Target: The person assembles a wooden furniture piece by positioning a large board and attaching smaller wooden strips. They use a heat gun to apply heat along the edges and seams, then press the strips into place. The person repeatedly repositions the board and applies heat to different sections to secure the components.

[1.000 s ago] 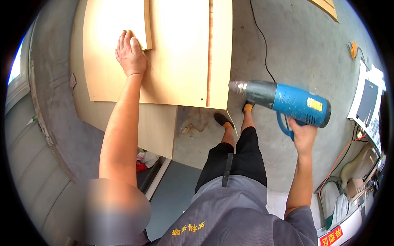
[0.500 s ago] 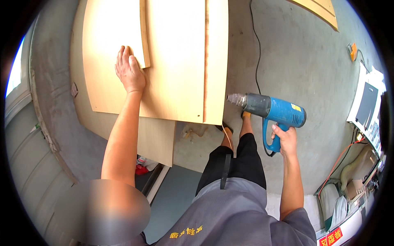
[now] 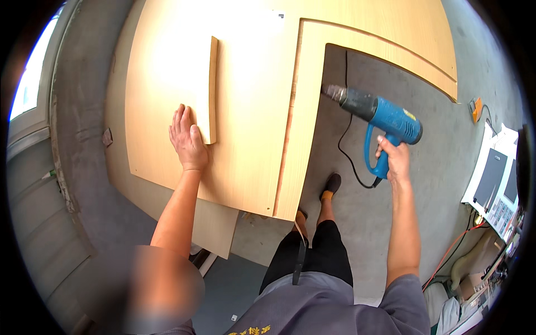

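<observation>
My left hand (image 3: 188, 139) lies with fingers stretched out on a large pale wood panel (image 3: 245, 162), against the near end of a long wooden block (image 3: 212, 92). Its thumb touches the block; whether the fingers press on it is hard to see in the glare. In my right hand (image 3: 395, 159) is the handle of a blue heat gun (image 3: 393, 117), fingers wrapped round it. The metal nozzle points left, close to the inner edge of the panel's cutout. From the panel's near corner a thin strip (image 3: 300, 229) hangs down in front of my shorts.
Below the panel lies another board (image 3: 215, 229). The gun's black cord (image 3: 341, 145) runs over the grey floor (image 3: 363, 223). An orange object (image 3: 475, 109) with a cord is on the floor at right, near a white panelled unit (image 3: 491, 178). A window (image 3: 36, 78) is at far left.
The heat gun has moved forward along the panel's edge. My view has tilted, so more of the panel and its cutout shows. My left hand stays by the block's near end.
</observation>
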`<state>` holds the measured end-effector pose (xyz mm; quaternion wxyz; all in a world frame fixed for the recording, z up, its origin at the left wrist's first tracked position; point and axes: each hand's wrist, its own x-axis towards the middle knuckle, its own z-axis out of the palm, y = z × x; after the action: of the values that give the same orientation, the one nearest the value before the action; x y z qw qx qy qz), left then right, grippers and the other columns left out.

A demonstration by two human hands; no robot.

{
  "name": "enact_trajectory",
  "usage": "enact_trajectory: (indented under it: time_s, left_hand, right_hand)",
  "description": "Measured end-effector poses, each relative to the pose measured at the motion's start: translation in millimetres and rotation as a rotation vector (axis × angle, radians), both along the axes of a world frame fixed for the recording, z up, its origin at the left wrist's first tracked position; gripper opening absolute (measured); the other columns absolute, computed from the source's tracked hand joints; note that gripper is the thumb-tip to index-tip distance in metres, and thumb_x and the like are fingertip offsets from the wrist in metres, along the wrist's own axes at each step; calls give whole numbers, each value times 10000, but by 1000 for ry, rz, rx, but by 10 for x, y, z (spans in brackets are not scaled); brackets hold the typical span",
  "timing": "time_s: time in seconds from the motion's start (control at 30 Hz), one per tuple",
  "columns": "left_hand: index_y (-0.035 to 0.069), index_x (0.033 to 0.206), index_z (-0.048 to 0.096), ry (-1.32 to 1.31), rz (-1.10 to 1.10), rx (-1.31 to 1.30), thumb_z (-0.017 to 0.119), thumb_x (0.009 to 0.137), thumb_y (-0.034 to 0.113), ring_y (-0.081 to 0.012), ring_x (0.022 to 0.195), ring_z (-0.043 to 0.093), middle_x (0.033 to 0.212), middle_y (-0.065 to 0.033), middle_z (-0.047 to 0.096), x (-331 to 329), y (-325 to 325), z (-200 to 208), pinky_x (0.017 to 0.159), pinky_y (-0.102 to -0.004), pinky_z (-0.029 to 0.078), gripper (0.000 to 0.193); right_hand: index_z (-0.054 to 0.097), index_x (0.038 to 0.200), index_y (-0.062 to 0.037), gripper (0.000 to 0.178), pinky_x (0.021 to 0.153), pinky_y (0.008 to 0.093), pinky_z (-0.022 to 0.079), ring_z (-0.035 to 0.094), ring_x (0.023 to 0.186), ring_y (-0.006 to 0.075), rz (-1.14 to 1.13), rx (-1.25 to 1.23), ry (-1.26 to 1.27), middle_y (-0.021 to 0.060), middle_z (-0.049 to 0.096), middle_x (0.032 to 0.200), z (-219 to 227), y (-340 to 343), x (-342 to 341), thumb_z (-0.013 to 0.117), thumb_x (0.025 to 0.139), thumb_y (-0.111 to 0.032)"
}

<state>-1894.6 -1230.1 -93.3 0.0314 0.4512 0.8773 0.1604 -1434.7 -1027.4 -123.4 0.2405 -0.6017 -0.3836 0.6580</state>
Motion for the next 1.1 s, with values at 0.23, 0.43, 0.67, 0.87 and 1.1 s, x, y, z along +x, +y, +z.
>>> enact_trajectory:
  time_s: [0.23, 0.43, 0.67, 0.87, 1.1]
  left_hand:
    - [14, 1407, 487, 65, -36, 26, 289, 986, 260, -326, 1417, 349, 1515, -152, 433, 85, 56, 65, 1178, -442, 240, 526]
    - [82, 1441, 464, 10, -13, 28, 285, 991, 319, -292, 1456, 302, 1559, -92, 386, 53, 29, 26, 1199, -491, 156, 539]
    - [72, 1421, 487, 39, -70, 92, 306, 1006, 355, -274, 1445, 326, 1539, -99, 413, -80, -3, -112, 1183, -479, 191, 534]
    - [88, 1421, 499, 40, -59, 96, 281, 1018, 388, -265, 1455, 314, 1544, -77, 412, -122, -19, -166, 1190, -493, 173, 548]
    - [74, 1406, 525, 57, -76, 115, 271, 1016, 403, -258, 1448, 328, 1533, -90, 434, -153, -5, -204, 1193, -456, 175, 570]
  right_hand:
    - [607, 782, -76, 214, 556, 274, 474, 587, 570, 121, -70, 138, 25, 29, 607, 668, 150, 412, -201, 789, 834, -175]
    - [606, 861, -52, 199, 582, 262, 469, 584, 604, 110, -14, 195, -31, 28, 600, 701, 314, 149, -55, 776, 846, -155]
    - [620, 924, -4, 173, 612, 262, 479, 587, 629, 116, 83, 242, -190, 40, 623, 779, 538, -619, 306, 756, 836, -66]
    - [653, 973, 0, 166, 636, 264, 491, 604, 661, 110, 158, 207, -281, 49, 668, 839, 757, -1317, 549, 738, 836, -36]
    - [666, 953, 1, 150, 641, 258, 486, 606, 675, 102, 179, 63, -343, 43, 677, 833, 876, -2019, 826, 738, 824, -28]
